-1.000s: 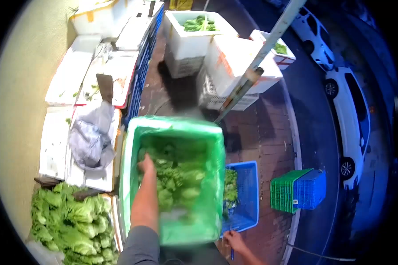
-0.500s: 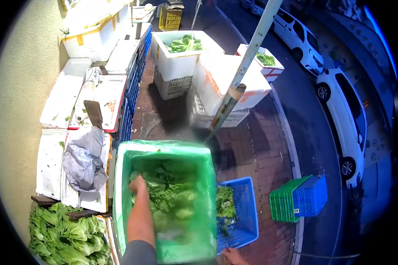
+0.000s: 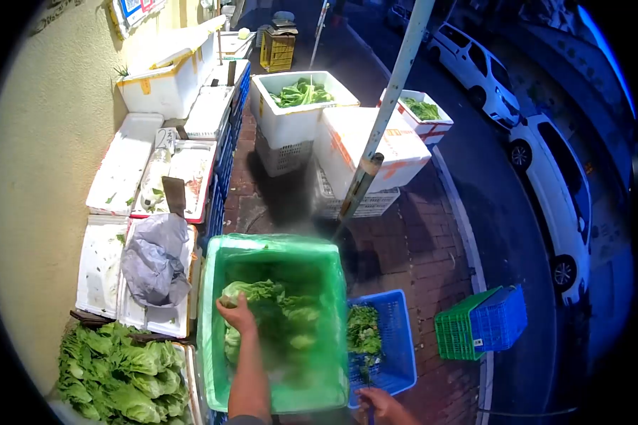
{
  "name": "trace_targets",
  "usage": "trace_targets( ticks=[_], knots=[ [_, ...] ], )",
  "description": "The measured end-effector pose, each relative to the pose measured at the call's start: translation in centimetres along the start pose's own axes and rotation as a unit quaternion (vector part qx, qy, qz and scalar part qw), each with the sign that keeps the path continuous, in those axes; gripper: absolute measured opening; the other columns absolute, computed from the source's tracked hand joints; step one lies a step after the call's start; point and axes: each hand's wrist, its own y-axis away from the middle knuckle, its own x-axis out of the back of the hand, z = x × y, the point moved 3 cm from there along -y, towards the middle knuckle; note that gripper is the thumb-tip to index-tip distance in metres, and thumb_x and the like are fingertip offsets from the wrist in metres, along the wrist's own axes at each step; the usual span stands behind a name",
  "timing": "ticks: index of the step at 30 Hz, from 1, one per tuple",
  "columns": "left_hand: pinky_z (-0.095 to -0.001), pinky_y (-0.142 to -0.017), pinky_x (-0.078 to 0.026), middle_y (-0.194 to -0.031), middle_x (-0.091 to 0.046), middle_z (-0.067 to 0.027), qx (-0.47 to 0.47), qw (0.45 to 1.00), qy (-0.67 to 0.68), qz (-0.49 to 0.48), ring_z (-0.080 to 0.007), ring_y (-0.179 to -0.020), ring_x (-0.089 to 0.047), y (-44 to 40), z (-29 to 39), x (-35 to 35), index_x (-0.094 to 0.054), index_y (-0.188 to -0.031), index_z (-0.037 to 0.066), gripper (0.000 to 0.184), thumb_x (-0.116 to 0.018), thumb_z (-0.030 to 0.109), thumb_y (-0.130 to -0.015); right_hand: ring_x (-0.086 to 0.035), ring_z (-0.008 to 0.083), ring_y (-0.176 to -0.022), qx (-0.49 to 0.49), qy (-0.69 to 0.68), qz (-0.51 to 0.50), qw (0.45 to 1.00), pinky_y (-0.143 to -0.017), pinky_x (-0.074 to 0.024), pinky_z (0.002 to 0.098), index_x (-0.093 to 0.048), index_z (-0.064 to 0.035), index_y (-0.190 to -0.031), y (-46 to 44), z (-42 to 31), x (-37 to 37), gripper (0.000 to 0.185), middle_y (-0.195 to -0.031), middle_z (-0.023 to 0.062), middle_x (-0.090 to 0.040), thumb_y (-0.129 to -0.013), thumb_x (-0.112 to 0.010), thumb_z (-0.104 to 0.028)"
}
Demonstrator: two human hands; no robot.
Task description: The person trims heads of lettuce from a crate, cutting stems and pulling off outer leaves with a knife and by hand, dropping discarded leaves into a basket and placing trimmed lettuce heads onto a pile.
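Inside the green plastic-lined bin point(image 3: 215, 340), my left hand point(image 3: 237, 314) is closed around the stem end of a lettuce head point(image 3: 256, 290). More leafy heads point(image 3: 299, 312) lie below it, partly hazy in the view. My right hand point(image 3: 380, 404) is at the near edge of the blue basket point(image 3: 397, 333), its fingers curled on a small dark thing I cannot make out. Green leaf trimmings point(image 3: 364, 329) lie in that basket.
Piled lettuce point(image 3: 124, 372) fills a box at lower left. Foam trays point(image 3: 99, 265) and a grey plastic bag point(image 3: 154, 262) line the wall. Ahead are foam boxes point(image 3: 372, 142) on crates and a slanted pole point(image 3: 393, 99). Green and blue crates point(image 3: 457, 329) stand near the kerb.
My left hand has lifted slightly and now shows a lettuce head in its grip. The view has shifted, so the surroundings appear lower and the stall side further right.
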Motion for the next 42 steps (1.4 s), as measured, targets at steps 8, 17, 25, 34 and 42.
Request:
trace_targets(
  ticks=[8, 17, 25, 34, 42],
  knots=[
    [-0.0365, -0.094, -0.048, -0.115, -0.062, -0.0087, 0.04, 0.843, 0.362, -0.396, -0.0211, -0.105, -0.061, 4.5, 15.7, 9.2, -0.052, -0.126, 0.002, 0.044, -0.068, 0.016, -0.088, -0.056, 0.0198, -0.059, 0.035, -0.172, -0.156, 0.972, -0.057, -0.0521, 0.0405, -0.062, -0.0042, -0.115, 2.0, -0.6, -0.7, 0.026, -0.078, 0.0075, -0.057, -0.096, -0.061, -0.022],
    [-0.051, -0.098, -0.049, -0.131, -0.058, -0.0127, 0.381, 0.678, 0.436, -0.453, -0.0336, -0.116, -0.058, 17.7, 14.6, 12.7, -0.051, -0.138, 0.011, 0.065, -0.057, 0.056, -0.092, -0.06, 0.0216, -0.06, 0.098, -0.011, -0.128, 0.987, -0.064, -0.059, 0.0453, -0.056, -0.0071, -0.117, 4.8, -3.0, -2.0, 0.026, -0.077, 0.0071, -0.058, -0.098, -0.056, -0.024],
    [-0.0339, -0.097, -0.048, -0.126, -0.058, -0.0109, 0.064, 0.809, 0.115, -0.574, -0.0211, -0.11, -0.059, 21.9, 15.8, 12.4, -0.034, -0.148, 0.004, 0.096, -0.084, 0.018, -0.067, -0.055, 0.0143, -0.058, 0.331, 0.186, -0.051, 0.924, -0.055, -0.0525, 0.0319, -0.054, -0.0046, -0.13, 10.5, -12.1, -1.8, 0.038, -0.077, 0.0034, -0.058, -0.103, -0.048, -0.03],
    [-0.0429, -0.102, -0.044, -0.13, -0.053, -0.0226, -0.339, 0.788, -0.098, -0.505, -0.0398, -0.12, -0.052, 28.2, 17.4, 12.6, -0.043, -0.141, 0.002, 0.086, -0.084, 0.017, -0.067, -0.065, 0.04, -0.087, 0.623, 0.567, -0.038, 0.537, -0.073, -0.0523, 0.0466, -0.051, -0.001, -0.129, 22.7, -15.7, -11.9, 0.046, -0.101, 0.0224, -0.066, -0.094, -0.06, -0.029],
    [-0.0452, -0.099, -0.045, -0.13, -0.051, -0.0219, -0.428, 0.747, -0.194, -0.47, -0.041, -0.116, -0.053, 29.6, 18.0, 12.8, -0.044, -0.141, 0.007, 0.089, -0.083, 0.014, -0.062, -0.065, 0.0424, -0.088, 0.566, 0.609, -0.008, 0.555, -0.075, -0.0509, 0.0511, -0.045, -0.0018, -0.131, 22.8, -14.7, -11.4, 0.052, -0.101, 0.0226, -0.066, -0.093, -0.059, -0.035]
  ],
)
